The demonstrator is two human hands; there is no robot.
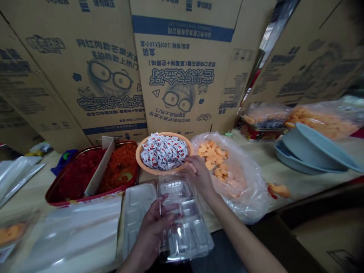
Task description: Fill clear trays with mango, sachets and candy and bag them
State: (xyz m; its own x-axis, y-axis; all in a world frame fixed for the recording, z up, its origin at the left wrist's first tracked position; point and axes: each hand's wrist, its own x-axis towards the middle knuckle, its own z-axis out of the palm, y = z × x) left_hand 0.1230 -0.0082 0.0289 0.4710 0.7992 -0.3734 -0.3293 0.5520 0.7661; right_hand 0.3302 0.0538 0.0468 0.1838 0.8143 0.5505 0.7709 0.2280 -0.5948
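Observation:
My left hand [155, 223] is closed around the side of a clear plastic tray [190, 231] with moulded compartments, held over the table's front edge. My right hand [199, 172] is at the right rim of an orange bowl [138, 158], its fingers curled together. Whatever they may hold is hidden. Small white sachets with red marks [165, 149] are heaped in the bowl. Right of that hand, a clear plastic bag [250, 182] lies spread open with orange candy pieces [217, 155] in it. Another clear compartment tray [136, 201] rests on the table left of the held one.
A red tin [49, 193] with a cardboard divider [99, 167] holds red and orange contents at left. White sheets [82, 223] lie before it. Printed cartons [182, 49] wall off the back. Blue-grey basins [318, 148] and a bag of orange pieces [321, 119] stand at right.

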